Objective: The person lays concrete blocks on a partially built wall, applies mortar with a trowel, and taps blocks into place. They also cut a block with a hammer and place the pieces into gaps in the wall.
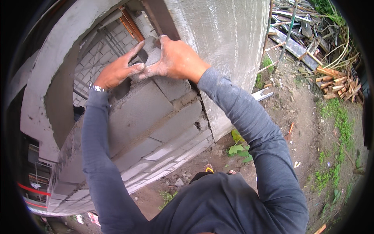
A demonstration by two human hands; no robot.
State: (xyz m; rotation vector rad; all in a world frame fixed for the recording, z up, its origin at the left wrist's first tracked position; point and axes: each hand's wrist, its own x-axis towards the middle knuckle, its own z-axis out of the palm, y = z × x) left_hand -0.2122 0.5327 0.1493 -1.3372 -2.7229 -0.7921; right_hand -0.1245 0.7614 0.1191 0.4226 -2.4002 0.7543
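Note:
A small grey block piece (150,52) sits on top of a half-built grey block wall (156,117). My right hand (175,60), dusted with cement, grips the piece from the right and over its top. My left hand (119,70) presses against the piece's left side with fingers stretched out; a watch is on that wrist. Both arms are in dark grey long sleeves. The wall butts against a grey concrete column (230,50) on its right.
Beyond the wall are an inner brick wall and a wooden frame (130,23). Bare dirt ground (300,117) lies to the right with weeds, a pile of cut wood (337,84), scrap planks (296,43) and a trowel-like metal piece (261,94).

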